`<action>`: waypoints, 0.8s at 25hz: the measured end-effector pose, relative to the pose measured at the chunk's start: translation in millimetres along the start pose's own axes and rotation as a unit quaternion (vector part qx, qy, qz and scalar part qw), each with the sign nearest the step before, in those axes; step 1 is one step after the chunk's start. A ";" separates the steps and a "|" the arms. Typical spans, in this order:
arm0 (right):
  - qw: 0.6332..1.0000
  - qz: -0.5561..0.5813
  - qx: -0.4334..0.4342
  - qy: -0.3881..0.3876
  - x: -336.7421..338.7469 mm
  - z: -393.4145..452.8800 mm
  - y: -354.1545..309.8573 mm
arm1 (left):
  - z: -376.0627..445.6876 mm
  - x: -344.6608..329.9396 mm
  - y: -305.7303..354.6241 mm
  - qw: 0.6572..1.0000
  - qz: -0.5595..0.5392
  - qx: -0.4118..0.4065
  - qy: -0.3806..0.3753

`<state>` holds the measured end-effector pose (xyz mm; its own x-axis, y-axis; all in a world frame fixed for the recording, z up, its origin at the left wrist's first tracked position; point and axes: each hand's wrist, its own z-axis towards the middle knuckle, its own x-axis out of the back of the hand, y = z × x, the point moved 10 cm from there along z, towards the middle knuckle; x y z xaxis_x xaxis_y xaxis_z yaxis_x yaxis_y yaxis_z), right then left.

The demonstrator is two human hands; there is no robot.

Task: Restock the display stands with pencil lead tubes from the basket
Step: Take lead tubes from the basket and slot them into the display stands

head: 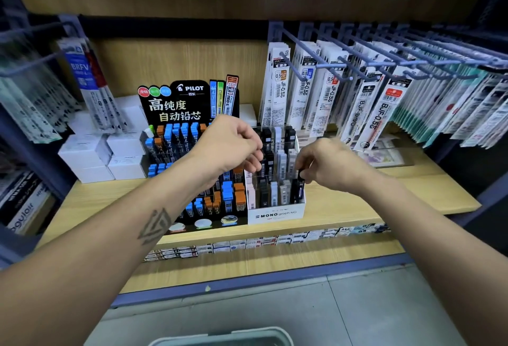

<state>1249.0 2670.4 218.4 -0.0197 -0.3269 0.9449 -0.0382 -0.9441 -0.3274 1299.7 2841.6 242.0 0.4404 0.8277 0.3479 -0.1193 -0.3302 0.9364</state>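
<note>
Evidently, a dark lead tube [300, 178] is pinched by the right hand [327, 164] over the front right slot of the white stand [276, 212] near the shelf's [384, 202] front edge. The left hand [233, 147] is curled above the stand's back rows; whether anything is held cannot be told. A tilted entry could jam the tube against neighbouring tubes or knock them over. The black stand [189, 103] touches on the left, hanging refill packs [327, 98] crowd behind, and the basket [222, 338] sits below.

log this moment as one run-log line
stage: restocking | right hand: pinches dark tube at mono stand front row | left hand: curled over stand, contents unclear | basket: on floor
</note>
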 end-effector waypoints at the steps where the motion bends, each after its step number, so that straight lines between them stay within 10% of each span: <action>1: 1.000 -0.004 0.005 0.003 -2.7 -0.7 0.1 | -1.1 -1.9 0.6 1.000 0.003 -0.001 -0.003; 20: 0.999 -0.043 -0.001 0.005 -17.9 -5.5 1.6 | -3.8 -2.1 1.9 1.000 0.021 -0.010 -0.011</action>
<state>1243.8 2675.0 200.9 -0.0270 -0.2450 0.9692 -0.0425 -0.9684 -0.2459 1295.1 2840.9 243.3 0.4538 0.8028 0.3868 -0.1565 -0.3555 0.9215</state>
